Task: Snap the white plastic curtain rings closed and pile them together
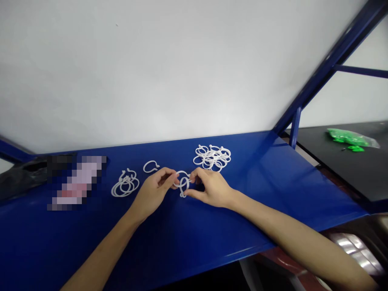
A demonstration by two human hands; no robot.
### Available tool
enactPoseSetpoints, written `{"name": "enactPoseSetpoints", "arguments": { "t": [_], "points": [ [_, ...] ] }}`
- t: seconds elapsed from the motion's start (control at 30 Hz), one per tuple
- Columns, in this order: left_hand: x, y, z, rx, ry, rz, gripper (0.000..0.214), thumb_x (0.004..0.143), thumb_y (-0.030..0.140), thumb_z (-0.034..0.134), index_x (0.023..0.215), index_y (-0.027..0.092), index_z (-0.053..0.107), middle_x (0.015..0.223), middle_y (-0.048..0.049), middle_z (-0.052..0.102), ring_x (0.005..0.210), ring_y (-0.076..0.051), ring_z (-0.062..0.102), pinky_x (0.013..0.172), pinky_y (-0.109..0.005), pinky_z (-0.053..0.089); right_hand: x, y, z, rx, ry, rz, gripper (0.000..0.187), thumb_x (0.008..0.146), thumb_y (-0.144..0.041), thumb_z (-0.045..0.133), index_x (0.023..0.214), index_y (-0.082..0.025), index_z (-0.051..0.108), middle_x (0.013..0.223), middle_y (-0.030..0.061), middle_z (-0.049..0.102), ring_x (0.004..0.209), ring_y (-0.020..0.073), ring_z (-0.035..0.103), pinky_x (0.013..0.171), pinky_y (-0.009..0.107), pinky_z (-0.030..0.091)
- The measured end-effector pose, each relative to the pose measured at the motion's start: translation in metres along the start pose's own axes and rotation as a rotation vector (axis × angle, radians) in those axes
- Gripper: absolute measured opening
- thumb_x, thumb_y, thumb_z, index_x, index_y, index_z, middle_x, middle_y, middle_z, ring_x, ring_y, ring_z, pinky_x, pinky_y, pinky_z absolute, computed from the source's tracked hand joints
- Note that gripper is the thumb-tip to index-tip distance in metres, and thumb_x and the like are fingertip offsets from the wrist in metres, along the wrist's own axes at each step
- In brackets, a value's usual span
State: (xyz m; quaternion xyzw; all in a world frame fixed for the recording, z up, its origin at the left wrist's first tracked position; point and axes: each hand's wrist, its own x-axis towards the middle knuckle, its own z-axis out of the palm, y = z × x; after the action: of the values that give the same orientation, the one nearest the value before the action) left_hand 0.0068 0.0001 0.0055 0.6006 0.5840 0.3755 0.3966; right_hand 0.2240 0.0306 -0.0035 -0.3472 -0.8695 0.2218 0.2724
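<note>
Fingers (169, 177) of the left hand (153, 190) and right hand (212, 188) are closed in a pinch on two thin white plastic rings (183, 184), held just above the middle of the glossy blue metal bench (273, 182); the lower ring stands upright, long axis vertical, tab pointing down; the upper lies flatter; a loose pile of white rings (212, 157) sits just behind the right hand; a single open ring (150, 166) and a small ring cluster (125, 185) lie to the left; bare bench stretches toward the near edge and the right.

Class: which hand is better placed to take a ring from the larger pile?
Probably the right hand: the larger pile lies just beyond it, farther from the left hand; both pinch the held rings.
</note>
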Motion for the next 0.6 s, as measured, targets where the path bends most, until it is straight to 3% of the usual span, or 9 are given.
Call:
{"name": "enactPoseSetpoints", "arguments": {
  "t": [0.1,0.2,0.37,0.5,0.6],
  "points": [
    [-0.001,0.0,0.002,-0.053,-0.111,-0.015,0.031,0.089,0.052,0.06,0.095,0.022,0.066,0.087,-0.0022,0.075,0.084,-0.02,0.072,0.082,-0.033,0.056,0.001,-0.001,0.0,-0.036,-0.022,0.048,0.049,0.077,-0.059,0.078,0.092,-0.022,0.051,0.081,-0.0001,0.066,0.066,0.0156,0.061,0.059,0.027,0.043],
    [-0.002,-0.001,0.003,-0.064,-0.165,-0.031,0.03,0.089,0.05,0.061,0.098,0.022,0.066,0.09,-0.002,0.075,0.088,-0.02,0.072,0.085,-0.034,0.055,0.001,0.0,0.001,-0.045,-0.048,0.055,0.035,0.085,-0.046,0.074,0.096,-0.022,0.051,0.08,-0.001,0.065,0.066,0.0148,0.061,0.058,0.026,0.04],
    [0.0,-0.004,0.001,0.054,-0.057,0.02,0.03,0.093,0.048,0.053,0.103,0.023,0.064,0.087,-0.0003,0.072,0.084,-0.018,0.069,0.084,-0.033,0.054,0.001,0.008,0.003,-0.011,-0.035,0.045,0.011,0.096,-0.025,0.059,0.102,-0.021,0.051,0.081,-0.0012,0.066,0.067,0.0134,0.061,0.061,0.025,0.042],
    [0.003,-0.007,-0.001,0.163,0.073,0.021,0.033,0.094,0.044,0.046,0.111,0.022,0.064,0.083,-0.0001,0.069,0.071,-0.017,0.066,0.073,-0.032,0.054,0.002,0.013,0.003,-0.004,0.032,0.079,0.008,0.096,-0.02,0.055,0.104,-0.02,0.055,0.083,0.0002,0.066,0.068,0.014,0.062,0.063,0.026,0.045],
    [0.005,-0.012,-0.004,0.399,0.147,0.062,0.031,0.094,0.036,0.044,0.107,0.022,0.067,0.09,-0.0036,0.072,0.082,-0.021,0.067,0.08,-0.037,0.053,0.002,0.013,0.002,0.013,0.108,0.058,0.013,0.098,-0.022,0.055,0.11,-0.019,0.058,0.09,0.0035,0.068,0.076,0.0156,0.065,0.071,0.029,0.051]
  ]
}}
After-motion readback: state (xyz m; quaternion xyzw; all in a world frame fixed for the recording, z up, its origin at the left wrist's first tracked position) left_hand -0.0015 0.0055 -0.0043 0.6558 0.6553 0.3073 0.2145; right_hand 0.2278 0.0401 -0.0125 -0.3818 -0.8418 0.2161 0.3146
